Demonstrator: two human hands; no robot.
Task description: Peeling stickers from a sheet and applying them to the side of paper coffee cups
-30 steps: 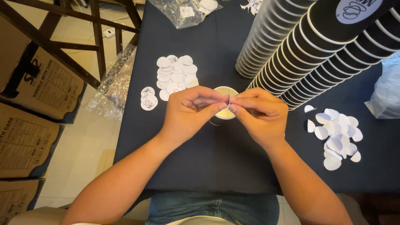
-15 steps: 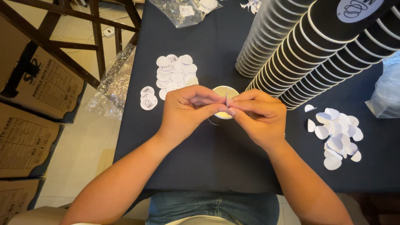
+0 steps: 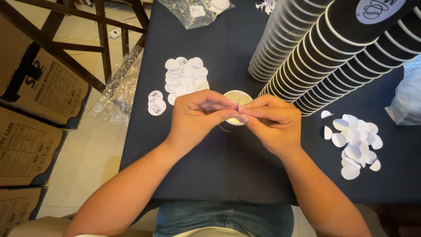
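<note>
Cardboard boxes (image 3: 30,101) sit on the floor far left, then on the dark desk (image 3: 228,166) there's a pile of round white stickers (image 3: 184,79) with a couple of printed ones (image 3: 156,105) just beside it. In the middle the left hand (image 3: 197,116) and right hand (image 3: 269,125) are pressed close together, fingertips of both pinching a thin white sticker (image 3: 238,107) edge-on, right over an open cup (image 3: 237,98) standing on the desk. To the right lie long stacks of black cups (image 3: 315,52), then a scatter of blank white discs (image 3: 355,140) and a bit of plastic bag (image 3: 408,101) at the edge
</note>
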